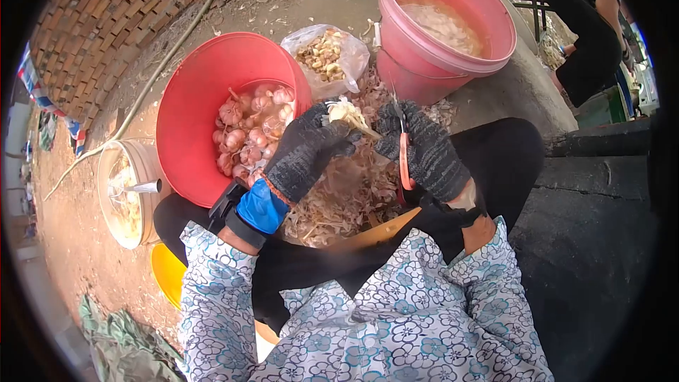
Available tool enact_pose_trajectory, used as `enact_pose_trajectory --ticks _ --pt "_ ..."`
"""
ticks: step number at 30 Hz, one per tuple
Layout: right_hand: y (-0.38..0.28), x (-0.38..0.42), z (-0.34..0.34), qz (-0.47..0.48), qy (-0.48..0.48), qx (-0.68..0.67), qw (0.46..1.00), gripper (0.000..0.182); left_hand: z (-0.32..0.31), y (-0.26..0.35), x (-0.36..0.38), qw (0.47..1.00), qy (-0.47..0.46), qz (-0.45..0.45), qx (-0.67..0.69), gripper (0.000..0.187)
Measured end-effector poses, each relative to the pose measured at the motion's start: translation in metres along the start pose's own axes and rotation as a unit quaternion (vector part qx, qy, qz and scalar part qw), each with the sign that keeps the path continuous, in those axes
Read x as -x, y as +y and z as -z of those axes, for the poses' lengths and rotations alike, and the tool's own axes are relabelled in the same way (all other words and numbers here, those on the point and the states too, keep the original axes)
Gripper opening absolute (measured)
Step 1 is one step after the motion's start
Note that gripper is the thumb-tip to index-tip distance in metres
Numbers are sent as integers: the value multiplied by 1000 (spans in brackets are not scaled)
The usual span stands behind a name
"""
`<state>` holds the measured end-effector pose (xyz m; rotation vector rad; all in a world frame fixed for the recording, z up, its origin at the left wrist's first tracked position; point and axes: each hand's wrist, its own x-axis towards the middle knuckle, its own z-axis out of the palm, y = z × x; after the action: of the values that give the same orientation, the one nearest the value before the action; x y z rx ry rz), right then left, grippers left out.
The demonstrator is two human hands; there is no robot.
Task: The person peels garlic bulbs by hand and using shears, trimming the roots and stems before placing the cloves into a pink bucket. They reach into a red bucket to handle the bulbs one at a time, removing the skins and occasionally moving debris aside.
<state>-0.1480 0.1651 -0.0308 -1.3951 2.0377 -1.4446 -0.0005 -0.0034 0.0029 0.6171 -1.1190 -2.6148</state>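
Observation:
A pale garlic bulb [345,114] is held in the fingers of my gloved left hand [300,152], its stem pointing right. My right hand [424,150], in a matching dark knit glove, grips orange-handled scissors [404,161] with the blades pointing up; its fingertips are right at the stem. Beneath both hands lies a heap of garlic skins and stalks [346,194]. To the left of my left hand, a tilted red bucket [185,117] holds many pinkish whole garlic bulbs [244,138].
Ahead stands a clear plastic bag [346,85] of trimmed pieces. A pink bucket [424,64] with cloudy liquid and pale contents is at front right. At left are a cream bucket [145,219], a yellow basin [164,276] and a hose [152,78]. Another person [590,35] sits at upper right.

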Motion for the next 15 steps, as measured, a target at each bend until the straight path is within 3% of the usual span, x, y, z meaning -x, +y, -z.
enact_pose_trajectory --ticks 2,3,4,6,7,8,10,15 --pt "-53 -12 10 -21 -147 260 954 36 -2 4 2 951 -62 -123 -277 28" --pt "-58 -14 9 -21 -149 259 954 36 0 7 3 844 -102 -236 -470 34" --pt "-62 -15 7 -44 -182 265 946 37 -2 9 3 845 -101 -235 -469 34" --pt "-61 -14 5 -67 -215 269 936 38 -7 12 5 966 -48 -56 -249 35" --pt "-56 -12 3 -49 -184 271 943 36 -6 8 5 951 -66 -113 -279 33" --pt "-51 -10 1 -32 -153 273 949 34 -7 7 5 951 -64 -113 -279 33" --pt "-44 -4 -4 -28 -161 270 949 32 -11 5 6 982 -35 -6 -187 34" --pt "-48 1 -4 -47 -204 294 933 25 -7 12 4 948 -38 6 -317 35"
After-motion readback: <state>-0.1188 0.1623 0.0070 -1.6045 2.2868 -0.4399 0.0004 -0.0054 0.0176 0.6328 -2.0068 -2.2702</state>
